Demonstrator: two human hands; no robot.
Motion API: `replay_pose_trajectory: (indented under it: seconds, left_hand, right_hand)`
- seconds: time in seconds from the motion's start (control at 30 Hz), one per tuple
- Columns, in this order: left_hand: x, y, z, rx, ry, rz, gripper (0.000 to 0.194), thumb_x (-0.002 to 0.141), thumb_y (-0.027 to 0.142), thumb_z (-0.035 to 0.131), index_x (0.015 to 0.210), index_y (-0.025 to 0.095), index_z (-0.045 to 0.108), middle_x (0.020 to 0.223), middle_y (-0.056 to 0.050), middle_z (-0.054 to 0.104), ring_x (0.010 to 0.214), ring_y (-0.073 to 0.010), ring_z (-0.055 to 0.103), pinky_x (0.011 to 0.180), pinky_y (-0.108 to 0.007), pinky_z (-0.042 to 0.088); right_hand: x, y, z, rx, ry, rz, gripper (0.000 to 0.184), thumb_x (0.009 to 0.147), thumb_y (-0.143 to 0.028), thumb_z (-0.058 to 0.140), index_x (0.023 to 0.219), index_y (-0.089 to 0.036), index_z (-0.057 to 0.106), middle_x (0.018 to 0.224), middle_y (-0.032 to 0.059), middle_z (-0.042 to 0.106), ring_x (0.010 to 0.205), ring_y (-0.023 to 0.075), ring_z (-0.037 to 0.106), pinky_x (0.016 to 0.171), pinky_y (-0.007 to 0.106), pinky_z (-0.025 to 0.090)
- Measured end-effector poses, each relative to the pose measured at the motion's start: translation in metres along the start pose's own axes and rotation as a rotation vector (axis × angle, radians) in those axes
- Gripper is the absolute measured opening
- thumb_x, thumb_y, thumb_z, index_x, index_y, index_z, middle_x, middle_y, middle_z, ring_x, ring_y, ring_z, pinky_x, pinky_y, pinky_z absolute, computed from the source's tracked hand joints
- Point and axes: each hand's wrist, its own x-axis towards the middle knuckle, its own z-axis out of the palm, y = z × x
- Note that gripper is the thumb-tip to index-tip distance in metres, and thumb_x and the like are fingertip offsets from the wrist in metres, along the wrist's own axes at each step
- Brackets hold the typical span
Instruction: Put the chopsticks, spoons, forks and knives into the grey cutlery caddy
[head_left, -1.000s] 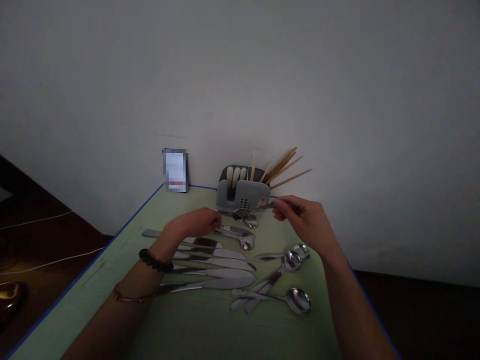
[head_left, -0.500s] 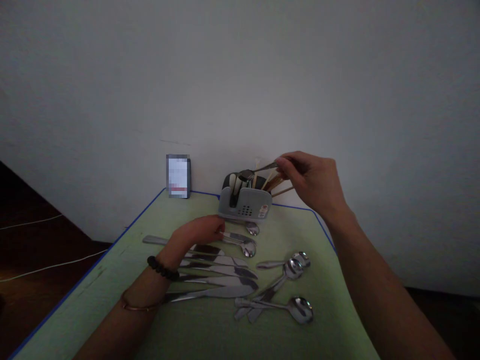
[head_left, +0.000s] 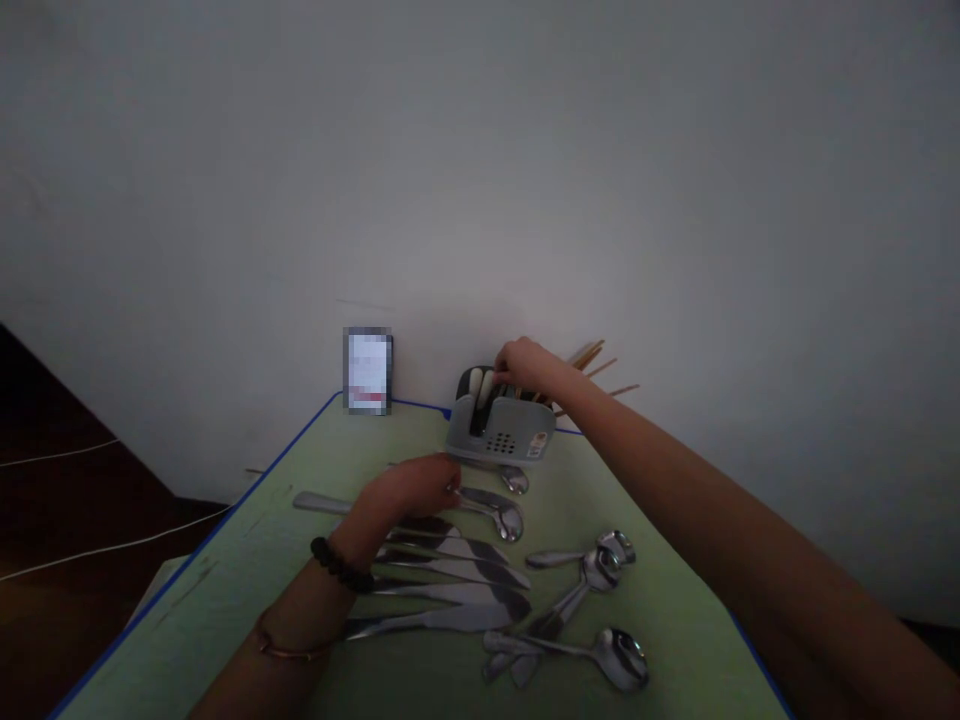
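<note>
My right hand (head_left: 525, 366) reaches over the grey cutlery holder (head_left: 501, 428) at the back of the green table (head_left: 240, 580), fingers closed down into its top; what they pinch is hidden. My left hand (head_left: 409, 487) rests curled on the table, its fingertips on the handle of a spoon (head_left: 491, 507) lying in front of the holder. Several table knives (head_left: 450, 570) lie in a row under and beside my left wrist. Wooden chopsticks (head_left: 600, 362) stick out of the holder behind my right hand.
More spoons (head_left: 592, 565) lie scattered on the right part of the table, one (head_left: 619, 655) near the front. A small blurred card (head_left: 367, 370) stands against the white wall at the table's back left corner. Dark floor with white cables lies left of the table.
My right hand lifted a metal utensil from the table, carried it up over the holder and lowered into the holder's top. My left hand stayed by the spoon handles.
</note>
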Motion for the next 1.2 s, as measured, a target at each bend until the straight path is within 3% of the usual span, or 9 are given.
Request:
replay_pose_trajectory:
  seconds: [0.13,0.33,0.77,0.9,1.07,1.13,1.2]
  left_hand:
    - [-0.001,-0.001,-0.002,-0.018,-0.004,-0.013,0.024,0.079,0.029,0.051,0.095,0.016,0.062,0.105,-0.012,0.065,0.091,-0.0228,0.06,0.075,-0.029,0.045]
    - [0.001,-0.003,-0.001,-0.027,-0.013,-0.035,0.026,0.078,0.03,0.052,0.097,0.016,0.063,0.103,-0.011,0.066,0.089,-0.023,0.061,0.072,-0.029,0.045]
    - [0.0,0.001,-0.003,0.01,-0.057,-0.051,0.028,0.08,0.032,0.051,0.1,0.017,0.063,0.103,-0.008,0.068,0.088,-0.0206,0.063,0.072,-0.026,0.045]
    - [0.002,0.002,-0.001,0.025,-0.082,-0.033,0.028,0.082,0.033,0.05,0.1,0.017,0.063,0.102,-0.008,0.067,0.087,-0.02,0.062,0.072,-0.026,0.045]
    - [0.001,0.009,-0.003,0.043,-0.102,-0.037,0.027,0.083,0.032,0.05,0.101,0.016,0.062,0.1,-0.009,0.068,0.086,-0.0193,0.061,0.073,-0.026,0.045]
    - [-0.002,0.014,-0.005,0.048,-0.112,-0.056,0.027,0.083,0.032,0.05,0.101,0.016,0.061,0.1,-0.008,0.068,0.085,-0.019,0.062,0.072,-0.026,0.045]
    - [-0.004,0.019,-0.007,0.047,-0.124,-0.057,0.028,0.083,0.032,0.05,0.103,0.016,0.061,0.1,-0.008,0.068,0.085,-0.019,0.062,0.071,-0.026,0.045]
  right_hand:
    - [0.005,-0.001,0.007,-0.026,-0.031,0.041,0.016,0.07,-0.023,0.07,0.084,-0.015,0.074,0.082,0.0147,0.071,0.078,0.0246,0.067,0.064,0.029,0.048]
    - [0.005,-0.002,0.005,-0.075,-0.044,0.104,0.024,0.076,-0.028,0.065,0.093,-0.013,0.07,0.095,0.0173,0.069,0.09,0.0265,0.065,0.074,0.032,0.05]
    - [-0.011,-0.005,0.0,-0.084,0.04,0.126,0.028,0.082,-0.028,0.057,0.105,-0.014,0.062,0.107,0.018,0.064,0.097,0.0276,0.061,0.077,0.035,0.047]
    - [-0.037,-0.008,-0.005,-0.043,0.127,0.113,0.028,0.087,-0.029,0.05,0.111,-0.015,0.057,0.105,0.0134,0.065,0.098,0.0235,0.058,0.079,0.032,0.043]
    - [-0.101,-0.011,0.012,0.253,0.396,0.114,0.019,0.087,-0.025,0.049,0.098,-0.014,0.06,0.087,0.0072,0.065,0.077,0.0162,0.057,0.069,0.026,0.039]
    - [-0.132,-0.013,0.027,0.375,0.366,0.108,0.016,0.086,-0.025,0.051,0.094,-0.015,0.061,0.08,0.0046,0.064,0.07,0.0139,0.055,0.065,0.025,0.038]
    - [-0.16,-0.017,0.042,0.483,0.182,0.053,0.013,0.085,-0.024,0.054,0.089,-0.016,0.062,0.074,0.0023,0.063,0.064,0.0122,0.053,0.061,0.023,0.036]
